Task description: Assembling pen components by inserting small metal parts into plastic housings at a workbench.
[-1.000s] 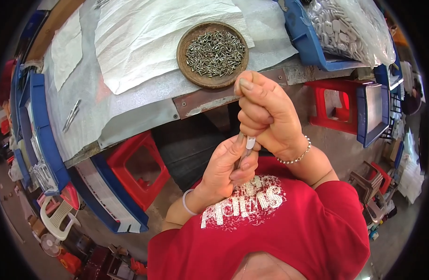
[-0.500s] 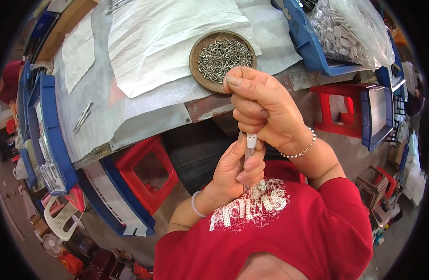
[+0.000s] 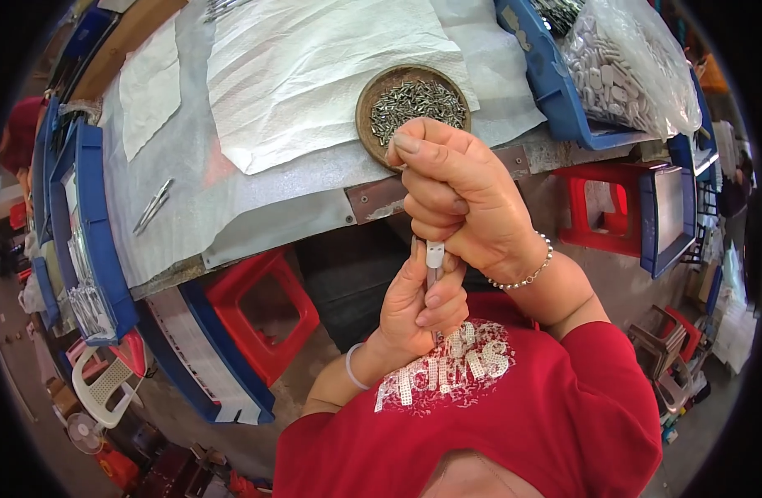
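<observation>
In front of my chest, my left hand (image 3: pixel 416 305) is closed around a thin metal rod with a white plastic piece (image 3: pixel 435 254) at its upper end. Just above, my right hand (image 3: pixel 468 191) is curled, its lower fingers touching or very near the white piece. The right thumb and forefinger are pinched together; anything between them is too small to make out. Beyond the right fingertips, a round brown bowl (image 3: pixel 366 124) of small metal pins (image 3: pixel 418 108) rests on the table, its near edge partly hidden by that hand.
White paper sheets (image 3: pixel 314 75) cover the worktable. Two slim metal rods (image 3: pixel 154 206) lie at its left. A blue bin (image 3: pixel 555 100) at the right holds a plastic bag of white pieces (image 3: pixel 617 91). Blue trays (image 3: pixel 99 241) and red stools (image 3: pixel 265 311) stand around.
The table and bowl sit slightly farther right and lower in the picture. Both hands keep their grip, with the right hand a little farther left and closer over the bowl's near edge.
</observation>
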`<state>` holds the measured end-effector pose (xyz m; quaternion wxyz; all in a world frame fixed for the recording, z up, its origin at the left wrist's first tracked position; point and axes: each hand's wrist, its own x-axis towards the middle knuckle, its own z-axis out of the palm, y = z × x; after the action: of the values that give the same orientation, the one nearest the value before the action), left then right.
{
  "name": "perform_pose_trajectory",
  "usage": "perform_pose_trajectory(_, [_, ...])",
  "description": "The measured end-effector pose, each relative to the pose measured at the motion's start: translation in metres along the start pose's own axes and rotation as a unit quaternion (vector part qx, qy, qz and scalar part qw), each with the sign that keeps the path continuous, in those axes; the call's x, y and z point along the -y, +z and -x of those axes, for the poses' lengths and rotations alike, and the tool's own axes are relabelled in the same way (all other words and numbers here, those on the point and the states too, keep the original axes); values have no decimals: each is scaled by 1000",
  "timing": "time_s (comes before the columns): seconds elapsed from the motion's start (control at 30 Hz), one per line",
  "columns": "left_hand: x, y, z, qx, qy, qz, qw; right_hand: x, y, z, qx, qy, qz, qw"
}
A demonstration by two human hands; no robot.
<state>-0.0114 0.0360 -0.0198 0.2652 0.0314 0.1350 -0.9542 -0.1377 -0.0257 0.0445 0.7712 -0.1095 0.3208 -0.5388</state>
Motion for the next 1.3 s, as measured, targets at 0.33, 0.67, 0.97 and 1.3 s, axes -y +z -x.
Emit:
perform_pose_trajectory(0.33, [-18, 15, -3, -28, -1, -30, 999, 8, 11, -16, 18, 6, 55, 998])
perform_pose_trajectory(0.67, [-37, 34, -2, -42, 0, -121, 992, 40, -15, -28, -36, -307, 427, 850])
perform_pose_trajectory(0.97, [-40, 43, 5, -123, 172, -481, 850, 52, -32, -36, 44, -295, 800, 520])
perform_pose_trajectory(1.3, [-40, 45, 7, -154, 187, -514, 823, 41, -40, -53, 30, -287, 867, 407])
